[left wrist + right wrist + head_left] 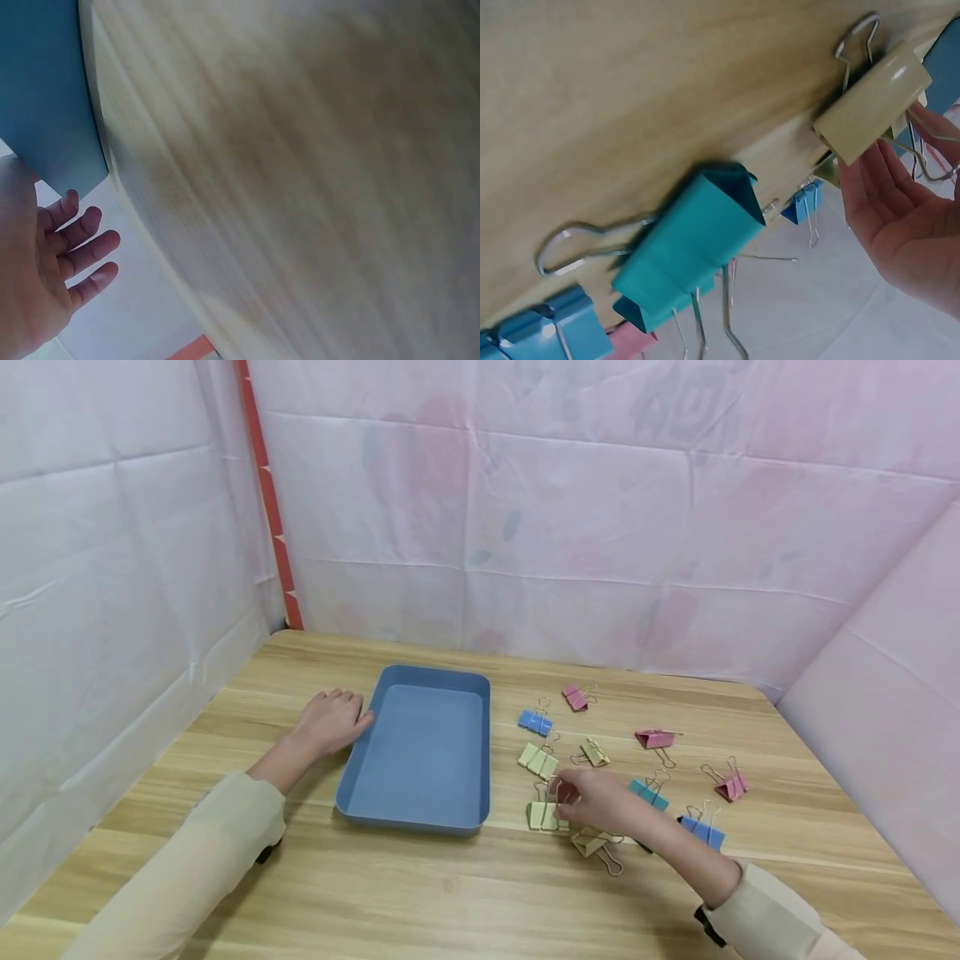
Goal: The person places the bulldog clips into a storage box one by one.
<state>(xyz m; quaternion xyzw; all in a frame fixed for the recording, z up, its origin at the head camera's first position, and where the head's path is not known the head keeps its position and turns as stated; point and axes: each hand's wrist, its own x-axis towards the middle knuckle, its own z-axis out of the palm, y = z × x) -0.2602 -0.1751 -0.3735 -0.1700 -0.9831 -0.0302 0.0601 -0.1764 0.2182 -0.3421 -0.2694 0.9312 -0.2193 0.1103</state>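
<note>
My left hand [333, 722] is by the left side of a blue rectangular tray [412, 818], its thumb at the rim. In the left wrist view, the loosely bent fingers [88, 251] lie beside the tray's wall [52, 90]. My right hand [600, 797] has thumb and fingers about the right end of a pale yellow binder clip [542, 816], which lies on the table; the fingertips are partly hidden. Just nearer lies another yellow binder clip [588, 842], large in the right wrist view [874, 101]. A teal binder clip [694, 244] stands close to the right wrist.
More binder clips spread across the right of the wooden table [450, 902]: pink [576, 697], blue [535, 722], pale yellow [538, 760], pink [731, 787] and blue [702, 832] among them. White sheets [480, 527] hang behind and at both sides.
</note>
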